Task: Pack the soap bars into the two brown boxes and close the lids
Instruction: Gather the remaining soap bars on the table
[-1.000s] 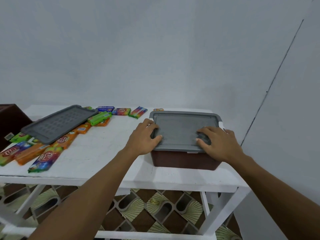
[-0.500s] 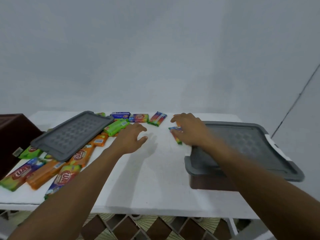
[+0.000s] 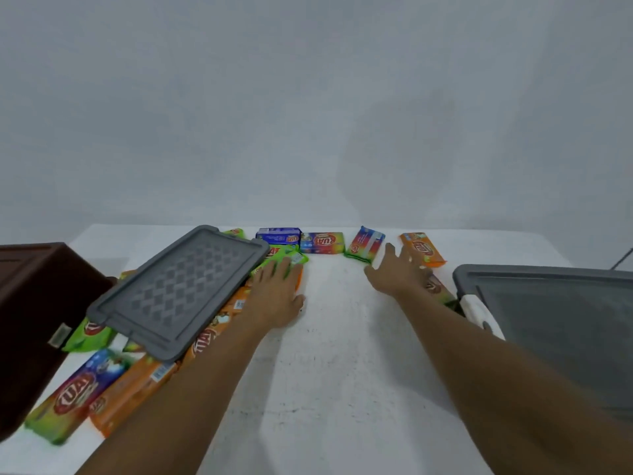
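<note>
Nearest, left of the left hand (image 3: 277,296), soap bars (image 3: 73,397) lie on the bench (image 3: 342,371) beside the open brown box (image 3: 30,313), some under the loose grey lid (image 3: 178,289). That hand, fingers spread and holding nothing, lies flat over a green bar (image 3: 287,252). The right hand (image 3: 397,272), also spread and empty, is the nearer to the rainbow bar (image 3: 364,248) just beyond its fingertips, whose long axis points away.

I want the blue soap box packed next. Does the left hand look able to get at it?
Probably yes. The left hand is open just short of the blue soap box; only a green bar lies between, and the loose grey lid beside it does not cover it.
</note>
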The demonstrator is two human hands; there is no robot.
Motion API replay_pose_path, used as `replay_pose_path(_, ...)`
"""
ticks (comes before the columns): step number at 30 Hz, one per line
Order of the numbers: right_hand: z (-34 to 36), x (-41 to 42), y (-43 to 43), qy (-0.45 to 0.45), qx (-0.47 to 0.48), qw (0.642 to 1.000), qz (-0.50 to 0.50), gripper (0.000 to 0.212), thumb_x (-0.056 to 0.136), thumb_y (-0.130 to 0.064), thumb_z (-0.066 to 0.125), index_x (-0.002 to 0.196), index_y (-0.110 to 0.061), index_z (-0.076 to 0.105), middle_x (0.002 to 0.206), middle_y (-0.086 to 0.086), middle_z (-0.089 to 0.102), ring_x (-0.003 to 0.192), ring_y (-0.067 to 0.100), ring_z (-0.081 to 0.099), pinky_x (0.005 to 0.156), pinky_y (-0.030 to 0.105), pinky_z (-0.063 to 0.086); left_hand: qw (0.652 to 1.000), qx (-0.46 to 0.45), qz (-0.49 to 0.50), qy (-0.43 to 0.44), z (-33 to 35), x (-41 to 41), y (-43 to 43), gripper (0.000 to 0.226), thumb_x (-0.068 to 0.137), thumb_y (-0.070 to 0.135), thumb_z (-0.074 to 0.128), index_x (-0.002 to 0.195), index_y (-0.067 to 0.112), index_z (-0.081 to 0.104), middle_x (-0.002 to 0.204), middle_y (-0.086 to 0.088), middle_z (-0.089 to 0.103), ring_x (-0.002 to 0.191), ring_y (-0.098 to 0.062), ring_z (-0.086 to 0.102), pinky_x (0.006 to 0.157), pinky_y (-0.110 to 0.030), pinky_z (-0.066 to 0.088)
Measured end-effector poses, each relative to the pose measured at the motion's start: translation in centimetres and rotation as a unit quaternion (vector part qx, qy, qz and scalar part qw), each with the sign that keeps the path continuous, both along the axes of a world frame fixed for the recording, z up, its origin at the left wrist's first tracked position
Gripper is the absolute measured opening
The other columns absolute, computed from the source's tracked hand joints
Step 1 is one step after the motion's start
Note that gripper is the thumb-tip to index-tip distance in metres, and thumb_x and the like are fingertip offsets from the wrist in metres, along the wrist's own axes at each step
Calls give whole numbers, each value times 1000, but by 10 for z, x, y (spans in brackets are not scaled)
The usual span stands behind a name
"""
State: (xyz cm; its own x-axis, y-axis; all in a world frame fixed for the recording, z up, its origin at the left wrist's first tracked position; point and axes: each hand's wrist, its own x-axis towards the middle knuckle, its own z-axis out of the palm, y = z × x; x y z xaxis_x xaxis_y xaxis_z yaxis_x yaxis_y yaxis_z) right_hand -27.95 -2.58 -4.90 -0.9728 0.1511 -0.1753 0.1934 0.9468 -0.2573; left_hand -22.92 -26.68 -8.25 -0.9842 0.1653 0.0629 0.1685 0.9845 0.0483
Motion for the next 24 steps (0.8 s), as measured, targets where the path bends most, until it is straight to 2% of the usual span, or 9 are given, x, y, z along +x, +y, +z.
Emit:
replay_pose_path(2, -11, -4, 3, 3, 9, 998, -66, 78, 91, -57, 44, 153, -21, 11, 161, 14, 2, 146, 42, 1, 114, 63, 7, 998, 26, -12, 61, -10, 10, 0, 60, 86, 26, 60, 142, 20, 43, 153, -8, 35, 136, -35, 32, 107, -49, 29)
replay_pose_path(4, -19, -6, 4, 15, 6, 994, -110, 79, 91, -55, 46, 153, -20, 10, 161, 16, -2, 146, 44, -5, 112, 65, 1, 988, 71, -27, 137, -18, 17, 0, 57, 73, 6, 70, 128, 19, 59, 138, -6, 53, 121, -32, 47, 97, -48, 39)
replay_pose_path(7, -31, -12, 6, 31, 22, 991, -131, 80, 90, -57, 46, 152, -21, 9, 162, 15, -6, 145, 45, -10, 112, 65, -2, 976, 111, -33, 183, -23, 20, -1, 63, 66, -6, 70, 124, 18, 63, 128, -3, 60, 111, -27, 49, 93, -48, 41)
replay_pose_path(9, -36, -17, 9, 21, 37, 992, -117, 81, 90, -63, 38, 153, -22, 8, 162, 14, -6, 146, 46, -5, 112, 65, 3, 976, 115, -23, 181, -22, 20, -1, 64, 69, -4, 67, 128, 20, 60, 129, 0, 59, 113, -23, 47, 95, -48, 39)
replay_pose_path(11, -38, -16, 8, 16, 52, 994, -97, 79, 90, -67, 32, 152, -20, 15, 162, 14, 0, 145, 45, 6, 113, 61, 12, 976, 115, -20, 182, -24, 19, -2, 63, 71, -1, 67, 129, 22, 59, 130, 2, 59, 115, -22, 47, 96, -50, 36)
replay_pose_path(15, -42, 11, -15, 64, 73, 994, -44, 73, 92, -64, 29, 147, -16, 29, 158, 12, 17, 141, 39, 20, 113, 55, 19, 973, 142, -22, 179, -26, 15, -3, 62, 73, 0, 65, 130, 22, 56, 130, 1, 59, 119, -19, 41, 97, -49, 35)
replay_pose_path(20, -48, 60, -54, 114, 49, 992, 27, 65, 93, -54, 35, 147, -19, 30, 155, 13, 25, 137, 37, 25, 111, 51, 25, 967, 170, -33, 185, -28, 14, -4, 42, 90, 21, 43, 131, 17, 51, 129, -5, 60, 119, -21, 41, 100, -44, 31)
replay_pose_path(22, -51, 75, -58, 134, 52, 989, 46, 62, 92, -51, 37, 146, -20, 34, 153, 13, 31, 134, 35, 30, 108, 50, 29, 958, 207, -23, 196, -26, 18, -2, 40, 96, 26, 36, 130, 14, 53, 127, -7, 61, 119, -22, 46, 101, -43, 36)
replay_pose_path(24, -56, 86, -60, 161, 45, 984, 58, 59, 90, -49, 41, 142, -20, 41, 148, 13, 38, 131, 34, 35, 104, 50, 33, 945, 248, -15, 214, -22, 24, 0, 34, 100, 21, 43, 128, 8, 56, 123, -12, 62, 115, -27, 54, 99, -42, 43)
